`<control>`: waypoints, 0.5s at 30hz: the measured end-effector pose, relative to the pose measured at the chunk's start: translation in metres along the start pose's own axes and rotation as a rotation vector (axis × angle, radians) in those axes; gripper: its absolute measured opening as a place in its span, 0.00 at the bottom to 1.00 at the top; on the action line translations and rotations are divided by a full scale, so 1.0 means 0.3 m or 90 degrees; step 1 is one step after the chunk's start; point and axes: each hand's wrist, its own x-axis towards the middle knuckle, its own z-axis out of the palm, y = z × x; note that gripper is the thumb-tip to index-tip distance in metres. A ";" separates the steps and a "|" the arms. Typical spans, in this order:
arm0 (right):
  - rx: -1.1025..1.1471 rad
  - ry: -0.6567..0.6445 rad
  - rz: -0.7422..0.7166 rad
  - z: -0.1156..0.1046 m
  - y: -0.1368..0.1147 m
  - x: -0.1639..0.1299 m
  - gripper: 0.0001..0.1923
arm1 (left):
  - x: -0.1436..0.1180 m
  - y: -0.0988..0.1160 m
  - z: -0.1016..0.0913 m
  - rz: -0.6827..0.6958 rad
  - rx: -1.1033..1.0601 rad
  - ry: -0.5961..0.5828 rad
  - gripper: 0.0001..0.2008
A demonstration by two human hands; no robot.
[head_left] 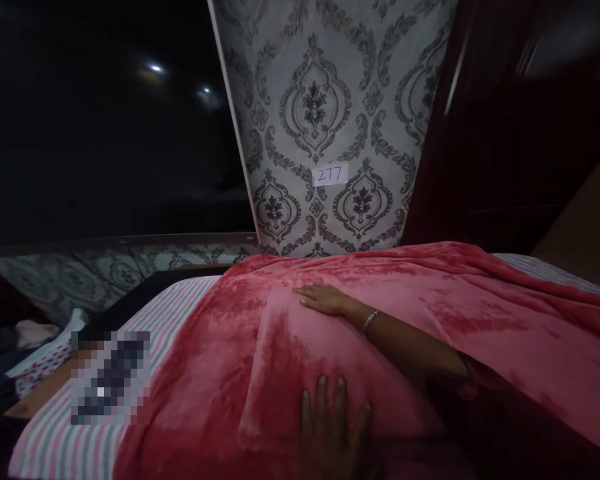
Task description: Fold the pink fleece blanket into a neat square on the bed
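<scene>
A dim room with grey damask wallpaper [330, 100], a paper label reading 277 [329, 175] stuck to it, and a dark wooden wardrobe [520, 133] at the right surrounds a bed [80, 447] covered by a pink-and-white striped sheet [175, 307]. One red plush blanket [480, 300] lies over most of the bed, with a folded panel raised toward the middle. Both hands rest on it: the right hand [325, 300], with one bracelet [370, 321] at the wrist, lies flat on the upper edge of the fold, its grip open and fingers together, pressing rather than pinching; the left hand [333, 427] lies at the near edge of the fold, fingers spread flat on the plush, holding nothing. The step in hand looks like smoothing or flattening the folded blanket against the bed. A next move would seem to call for an even sweep of both palms outward along the fold, keeping its edge straight. At the left edge lie some crumpled clothes [35, 340], too dark to count, and one blurred patch hides something on the sheet.
</scene>
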 end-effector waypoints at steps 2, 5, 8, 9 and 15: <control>-0.003 0.005 0.004 -0.002 -0.001 -0.002 0.33 | 0.004 0.008 0.004 -0.003 0.006 0.009 0.38; -0.013 0.013 0.025 -0.020 -0.036 -0.024 0.34 | 0.013 -0.010 -0.013 0.016 0.022 0.008 0.37; -0.042 0.065 -0.045 -0.022 -0.124 -0.070 0.36 | 0.018 -0.071 -0.062 0.049 0.021 0.023 0.36; -0.055 0.074 -0.106 -0.013 -0.161 -0.089 0.36 | 0.017 -0.096 -0.081 0.041 0.024 0.033 0.35; -0.073 -0.014 -0.330 0.072 -0.297 -0.095 0.33 | -0.032 -0.178 -0.114 -0.081 0.084 -0.010 0.38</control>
